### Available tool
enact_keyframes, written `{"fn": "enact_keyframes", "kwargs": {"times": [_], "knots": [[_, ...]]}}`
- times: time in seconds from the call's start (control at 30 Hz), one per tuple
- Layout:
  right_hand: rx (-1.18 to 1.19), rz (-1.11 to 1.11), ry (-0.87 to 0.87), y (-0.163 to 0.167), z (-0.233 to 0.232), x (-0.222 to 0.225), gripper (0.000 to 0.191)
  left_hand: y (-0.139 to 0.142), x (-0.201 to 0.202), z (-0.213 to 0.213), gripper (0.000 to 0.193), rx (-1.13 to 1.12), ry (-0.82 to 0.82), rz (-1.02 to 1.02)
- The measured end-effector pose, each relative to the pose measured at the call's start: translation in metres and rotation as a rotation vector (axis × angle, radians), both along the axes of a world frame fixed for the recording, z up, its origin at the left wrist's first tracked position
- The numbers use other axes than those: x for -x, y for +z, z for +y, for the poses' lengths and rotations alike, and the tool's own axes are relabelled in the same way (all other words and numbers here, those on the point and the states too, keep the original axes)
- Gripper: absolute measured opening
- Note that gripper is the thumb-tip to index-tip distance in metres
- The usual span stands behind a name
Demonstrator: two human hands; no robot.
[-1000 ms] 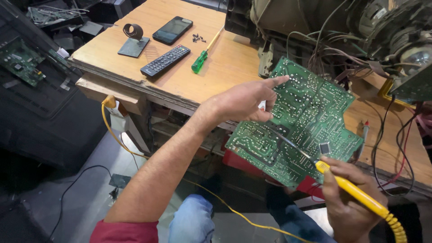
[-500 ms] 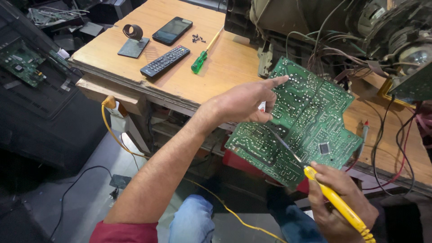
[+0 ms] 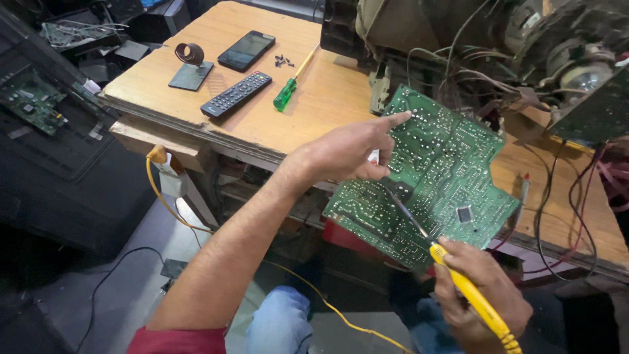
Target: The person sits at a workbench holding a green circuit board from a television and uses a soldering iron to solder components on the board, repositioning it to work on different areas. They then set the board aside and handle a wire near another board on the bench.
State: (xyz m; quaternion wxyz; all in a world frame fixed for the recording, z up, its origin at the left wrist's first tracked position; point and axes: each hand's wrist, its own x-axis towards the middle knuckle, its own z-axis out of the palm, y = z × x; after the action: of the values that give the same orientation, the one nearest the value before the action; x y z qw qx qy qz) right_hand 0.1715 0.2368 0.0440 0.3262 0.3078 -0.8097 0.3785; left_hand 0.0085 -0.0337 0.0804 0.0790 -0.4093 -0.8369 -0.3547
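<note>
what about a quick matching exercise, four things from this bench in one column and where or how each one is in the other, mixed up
Things:
1. soldering iron
2. circuit board
3. screwdriver
4. remote control

Places or states:
A. lies on the wooden table, green handle, near small dark screws
B. gripped in the right hand, yellow handle
C. black, lies between a phone and the table's near edge
D. green, tilted up, left hand on it with index finger stretched out

Pairs: 1-B, 2-D, 3-A, 4-C
</note>
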Motion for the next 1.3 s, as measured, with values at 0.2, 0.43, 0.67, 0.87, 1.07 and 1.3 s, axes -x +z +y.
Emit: {"fn": "enact_keyframes", "kwargs": {"times": [0.2,0.43,0.67,0.87,1.07,1.3], "knots": [[0.128,-0.132,-0.04,-0.003,-0.001,-0.008,0.02,0.006,-0.004,0.001,0.024,0.015,0.035,0.01],[0.224,-0.162,0.008,-0.004,0.003,-0.003,0.018,0.006,-0.015,-0.005,0.019,-0.08,0.007,-0.001],[0.165,-0.103,-0.041,-0.002,0.001,-0.001,0.017,-0.009,-0.055,-0.01,0.016,-0.445,0.155,0.052],[0.14,-0.08,-0.037,-0.004,0.002,0.001,0.018,-0.062,-0.118,0.028,0.009,-1.148,0.697,-0.057],[0.241,-0.185,0.025,-0.009,0.007,0.003,0.017,-0.105,-0.13,0.064,0.009,-1.228,0.765,-0.137],[0.229,-0.216,-0.094,-0.005,0.007,0.001,0.017,-0.104,-0.128,0.076,0.01,-1.265,0.697,-0.216]]}}
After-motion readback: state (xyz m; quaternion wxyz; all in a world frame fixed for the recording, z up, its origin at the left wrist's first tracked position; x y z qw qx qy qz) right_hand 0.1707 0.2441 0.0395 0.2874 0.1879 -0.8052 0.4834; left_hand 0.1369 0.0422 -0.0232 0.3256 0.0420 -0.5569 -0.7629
